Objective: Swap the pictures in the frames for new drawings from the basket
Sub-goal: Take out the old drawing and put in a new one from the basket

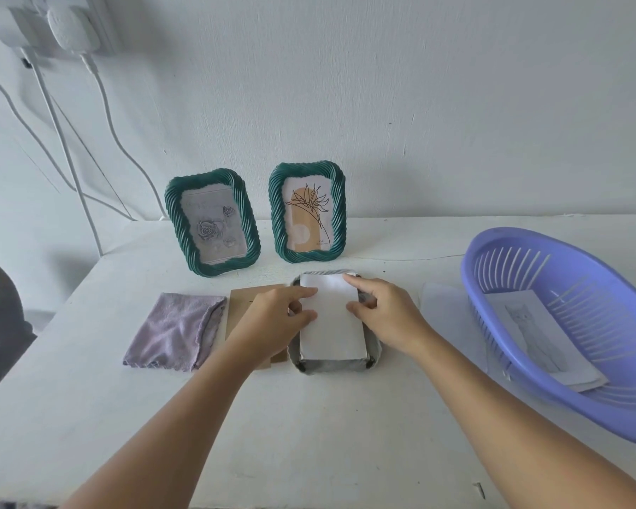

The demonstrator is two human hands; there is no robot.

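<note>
Third frame (334, 363) lies face down on white table (309, 435), centre front, white sheet (330, 325) sitting in its back. Left hand (272, 321) pinches the sheet's left edge, thumb and forefinger curled on it; right hand (386, 317) grips the sheet's right edge near the top. Brown backing board (241, 303) lies flat under the left hand, just beside a folded lilac cloth (173, 330). Two green frames (212, 222) (308, 211) stand upright by the wall, pictures inside. Purple basket (573, 325) at right holds a cat drawing (536, 332).
</note>
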